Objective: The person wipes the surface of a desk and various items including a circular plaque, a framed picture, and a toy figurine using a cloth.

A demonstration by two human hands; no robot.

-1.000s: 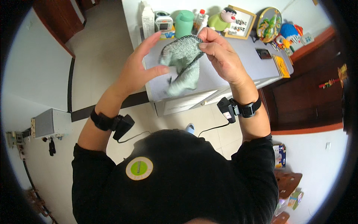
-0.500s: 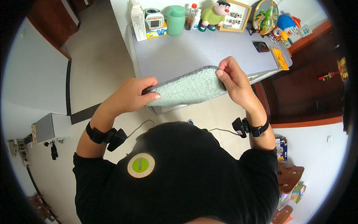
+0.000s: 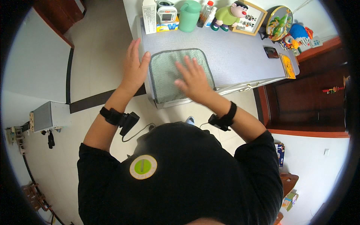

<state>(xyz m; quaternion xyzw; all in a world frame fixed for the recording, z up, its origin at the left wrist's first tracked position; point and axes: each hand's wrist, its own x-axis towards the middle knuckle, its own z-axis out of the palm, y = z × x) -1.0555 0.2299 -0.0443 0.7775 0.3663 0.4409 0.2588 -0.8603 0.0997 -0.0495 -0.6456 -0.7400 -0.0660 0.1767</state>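
Observation:
A pale green fluffy cloth (image 3: 165, 80) with a dark striped border lies spread out on the left end of the grey cabinet top (image 3: 236, 58). Over its right half is my right hand (image 3: 195, 83), fingers spread and holding nothing; whether the palm touches the pile I cannot tell. My left hand (image 3: 134, 71) is raised beside the cloth's left edge, open, with the thumb apart from the fingers. The cloth's near edge reaches the cabinet's front edge.
Along the back stand a white carton (image 3: 149, 17), a blood pressure monitor (image 3: 167, 14), a green jug (image 3: 189, 17), a red-capped bottle (image 3: 205, 15), a figurine (image 3: 230, 15) and a picture frame (image 3: 251, 20). A phone (image 3: 271, 52) and a yellow sign (image 3: 287, 66) lie to the right.
The cloth, held in the air by both hands before, now lies flat on the cabinet top. Both hands have let go; the right has moved left over it, the left up beside it.

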